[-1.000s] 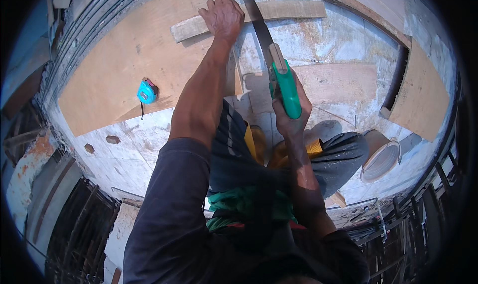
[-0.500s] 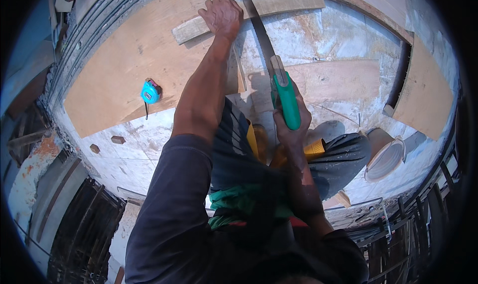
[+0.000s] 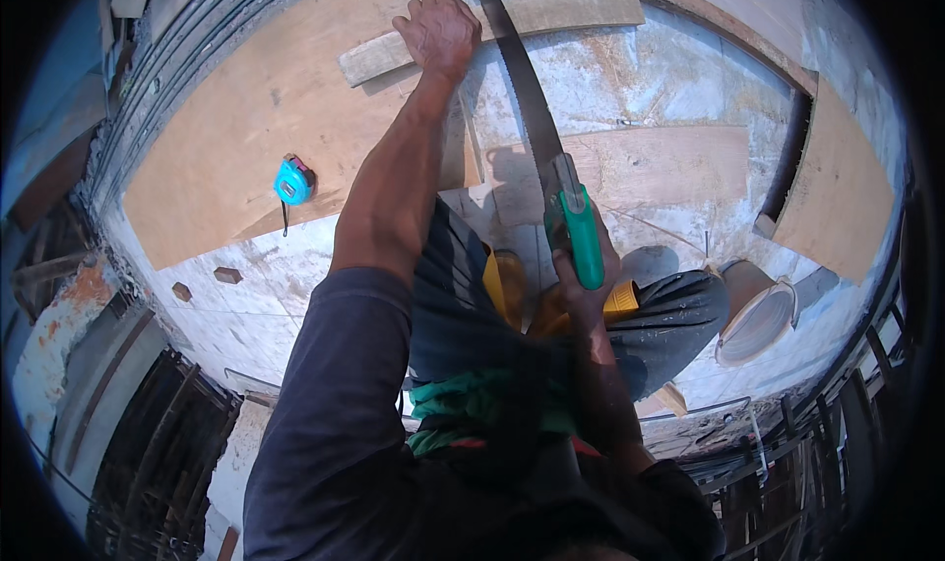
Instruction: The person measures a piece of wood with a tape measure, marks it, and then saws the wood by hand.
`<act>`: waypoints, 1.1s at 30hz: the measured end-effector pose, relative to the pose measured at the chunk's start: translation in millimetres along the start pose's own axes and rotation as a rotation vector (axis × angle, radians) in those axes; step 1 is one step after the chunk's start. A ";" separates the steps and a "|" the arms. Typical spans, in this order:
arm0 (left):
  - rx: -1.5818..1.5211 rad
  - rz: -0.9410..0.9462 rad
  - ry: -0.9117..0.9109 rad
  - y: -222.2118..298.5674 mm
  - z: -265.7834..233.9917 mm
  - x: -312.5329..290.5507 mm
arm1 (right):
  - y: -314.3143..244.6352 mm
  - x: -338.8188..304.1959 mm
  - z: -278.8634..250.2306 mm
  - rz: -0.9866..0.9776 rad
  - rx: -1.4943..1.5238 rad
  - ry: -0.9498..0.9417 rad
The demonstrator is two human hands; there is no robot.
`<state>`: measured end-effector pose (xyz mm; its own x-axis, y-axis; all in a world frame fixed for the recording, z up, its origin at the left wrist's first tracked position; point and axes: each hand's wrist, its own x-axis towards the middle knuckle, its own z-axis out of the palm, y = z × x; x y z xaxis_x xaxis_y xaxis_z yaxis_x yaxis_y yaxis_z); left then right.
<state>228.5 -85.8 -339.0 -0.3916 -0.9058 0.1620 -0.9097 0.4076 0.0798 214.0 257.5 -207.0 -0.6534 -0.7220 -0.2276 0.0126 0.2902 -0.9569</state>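
"Brown wooden blocks (image 3: 227,276), two of them, small and chunky, on the pale, scuffed floor (image 3: 266,315) at far left."

"And next to those?"

"Smooth tan plywood (image 3: 217,167), with the rounded turquoise tape measure (image 3: 294,181) lying on it, its dark strap trailing to the sheet's edge."

"Has the left hand (image 3: 438,31) moved?"

"No, same spot as half a second ago: palm down on the long, narrow, weathered board (image 3: 581,12), fingers bent. Whether it grips or only presses, I can't tell from here."

"But the saw (image 3: 522,79) has shifted."

"Yes, the green handle has come back toward the knees, and more of the dark, toothed blade shows on the near side. It crosses the board just right of that hand."

"The right hand (image 3: 591,256)?"

"Wrapped round the handle, lower than before."

"Further right?"

"A flat, pinkish-brown plank (image 3: 669,157) on the floor, then a round-mouthed bucket (image 3: 758,315) beside the right knee, with a pale inside and a looped handle. I can't make out any contents, or whether it's upright or tipped."

"And beyond it?"

"Another tan plywood piece (image 3: 837,187), its outer edge curved in my view."
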 end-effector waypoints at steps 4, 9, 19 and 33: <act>-0.013 0.073 0.081 0.3 0.0 1.2 | -16.3 -3.8 -8.2 -0.049 -0.044 0.004; 0.026 0.044 0.070 7.7 8.6 1.5 | 3.0 71.2 27.7 -0.005 0.036 -0.012; -0.059 0.072 0.052 -0.2 18.4 -15.7 | 1.4 79.6 32.9 -0.049 0.007 -0.029; -0.026 0.073 0.035 -0.3 -7.4 1.1 | 2.7 94.5 52.0 -0.085 0.108 0.006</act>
<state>229.4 -86.0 -331.6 -0.4515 -0.8691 0.2023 -0.8746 0.4759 0.0924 191.6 157.4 -240.5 -0.6600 -0.7372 -0.1446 0.0384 0.1591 -0.9865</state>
